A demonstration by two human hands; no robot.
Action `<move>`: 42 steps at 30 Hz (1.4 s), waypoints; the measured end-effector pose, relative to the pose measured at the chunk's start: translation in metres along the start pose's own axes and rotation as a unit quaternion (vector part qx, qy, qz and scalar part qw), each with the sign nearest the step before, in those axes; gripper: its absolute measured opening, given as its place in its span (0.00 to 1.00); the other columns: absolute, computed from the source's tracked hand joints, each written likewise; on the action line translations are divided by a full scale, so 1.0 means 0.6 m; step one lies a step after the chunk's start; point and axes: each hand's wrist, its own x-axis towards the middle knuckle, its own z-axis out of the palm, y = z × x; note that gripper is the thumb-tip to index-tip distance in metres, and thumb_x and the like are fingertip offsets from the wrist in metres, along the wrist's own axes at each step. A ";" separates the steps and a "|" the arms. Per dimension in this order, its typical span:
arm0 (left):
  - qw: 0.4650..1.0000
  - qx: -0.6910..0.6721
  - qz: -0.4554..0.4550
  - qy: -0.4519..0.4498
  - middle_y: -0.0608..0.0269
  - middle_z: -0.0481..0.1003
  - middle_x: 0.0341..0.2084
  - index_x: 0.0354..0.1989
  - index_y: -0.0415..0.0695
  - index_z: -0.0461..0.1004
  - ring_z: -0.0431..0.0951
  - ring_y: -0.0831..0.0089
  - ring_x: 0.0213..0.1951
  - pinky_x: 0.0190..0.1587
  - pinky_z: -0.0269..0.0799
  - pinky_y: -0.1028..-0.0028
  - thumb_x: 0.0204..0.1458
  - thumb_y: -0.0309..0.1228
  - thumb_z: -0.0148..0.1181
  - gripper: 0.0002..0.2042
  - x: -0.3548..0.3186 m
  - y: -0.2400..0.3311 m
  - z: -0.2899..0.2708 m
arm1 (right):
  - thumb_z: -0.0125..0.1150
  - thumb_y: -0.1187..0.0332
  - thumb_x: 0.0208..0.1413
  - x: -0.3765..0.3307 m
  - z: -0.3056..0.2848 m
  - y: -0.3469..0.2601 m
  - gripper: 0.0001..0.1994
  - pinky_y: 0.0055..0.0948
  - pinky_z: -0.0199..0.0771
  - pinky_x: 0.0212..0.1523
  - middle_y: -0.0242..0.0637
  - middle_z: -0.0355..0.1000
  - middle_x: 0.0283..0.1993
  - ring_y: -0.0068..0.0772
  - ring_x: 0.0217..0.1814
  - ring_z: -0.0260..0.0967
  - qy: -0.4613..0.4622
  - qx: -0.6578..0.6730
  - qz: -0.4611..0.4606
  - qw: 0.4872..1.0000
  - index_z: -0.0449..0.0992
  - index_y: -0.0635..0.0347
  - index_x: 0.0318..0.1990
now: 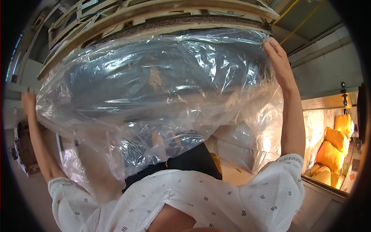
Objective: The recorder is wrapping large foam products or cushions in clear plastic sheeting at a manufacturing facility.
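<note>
A large sheet of clear, crinkled plastic film [162,81] is spread wide across the space before me and hangs down toward my lap. At its far right corner, my right hand [275,52] is closed, pinching the film's edge between thumb and fingers. Out at the left edge, my left hand [29,101] is slightly blurred, its fingers curled against the film. Through the plastic a broad, dark surface shows, with a tan patch on it; what it is I cannot make out. Both arms are stretched wide apart.
Beyond the film runs a wooden slatted frame [162,12] with long rails. Bright yellow, bulging bundles [331,152] are stacked at the right, past a pale wall ledge [324,102]. Yellow cords [288,15] hang at the upper right.
</note>
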 end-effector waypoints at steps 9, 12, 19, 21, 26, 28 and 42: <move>0.529 -0.754 0.389 -0.007 0.57 0.73 0.32 0.40 0.40 0.72 0.73 0.67 0.37 0.39 0.68 0.72 0.46 0.37 0.61 0.16 -0.433 0.704 -0.580 | 0.58 0.67 0.52 -0.111 0.046 -0.107 0.09 0.18 0.53 0.32 0.22 0.54 0.25 0.17 0.29 0.51 -0.001 -0.028 -0.129 0.991 0.65 0.58 0.28; 0.456 -0.763 0.433 -0.149 0.58 0.73 0.30 0.33 0.39 0.74 0.73 0.68 0.35 0.38 0.68 0.73 0.46 0.36 0.61 0.13 -0.465 0.764 -0.573 | 0.63 0.65 0.45 -0.163 0.001 -0.084 0.11 0.25 0.58 0.33 0.32 0.57 0.22 0.30 0.28 0.57 0.014 -0.234 -0.186 0.954 0.68 0.59 0.25; 0.628 -0.716 0.257 -0.162 0.65 0.74 0.30 0.36 0.39 0.75 0.71 0.79 0.35 0.41 0.64 0.80 0.50 0.35 0.58 0.12 -0.364 0.659 -0.348 | 0.59 0.62 0.45 -0.582 -0.256 0.282 0.07 0.36 0.71 0.42 0.33 0.74 0.34 0.35 0.42 0.70 -0.304 -0.669 0.309 0.603 0.79 0.51 0.30; 0.659 -0.712 0.171 -0.173 0.69 0.73 0.30 0.36 0.39 0.76 0.69 0.80 0.35 0.41 0.63 0.82 0.51 0.37 0.58 0.13 -0.319 0.565 -0.265 | 0.56 0.67 0.45 -0.635 -0.316 0.322 0.08 0.35 0.71 0.45 0.38 0.74 0.39 0.35 0.47 0.71 -0.284 -0.673 0.446 0.517 0.78 0.55 0.34; 0.799 -0.590 0.069 -0.094 0.67 0.74 0.28 0.35 0.37 0.75 0.69 0.80 0.32 0.39 0.64 0.80 0.53 0.40 0.55 0.15 -0.225 0.263 -0.023 | 0.45 0.62 0.53 -0.457 -0.517 0.325 0.13 0.44 0.72 0.34 0.44 0.74 0.31 0.46 0.35 0.73 0.086 -0.709 0.295 0.634 0.77 0.55 0.30; 0.866 -0.494 0.039 -0.073 0.65 0.75 0.27 0.34 0.38 0.76 0.70 0.78 0.32 0.38 0.65 0.77 0.52 0.41 0.54 0.16 -0.201 0.141 0.101 | 0.46 0.57 0.52 -0.262 -0.586 0.255 0.16 0.40 0.70 0.33 0.43 0.74 0.28 0.45 0.31 0.72 0.102 -0.620 0.236 0.741 0.76 0.58 0.37; 0.842 -0.486 -0.181 -0.150 0.68 0.74 0.32 0.39 0.40 0.75 0.70 0.78 0.35 0.41 0.66 0.78 0.53 0.39 0.53 0.15 -0.410 -0.262 0.209 | 0.50 0.58 0.55 0.009 -0.068 0.101 0.13 0.35 0.67 0.42 0.43 0.71 0.42 0.43 0.44 0.69 0.084 -0.330 -0.150 0.928 0.74 0.57 0.37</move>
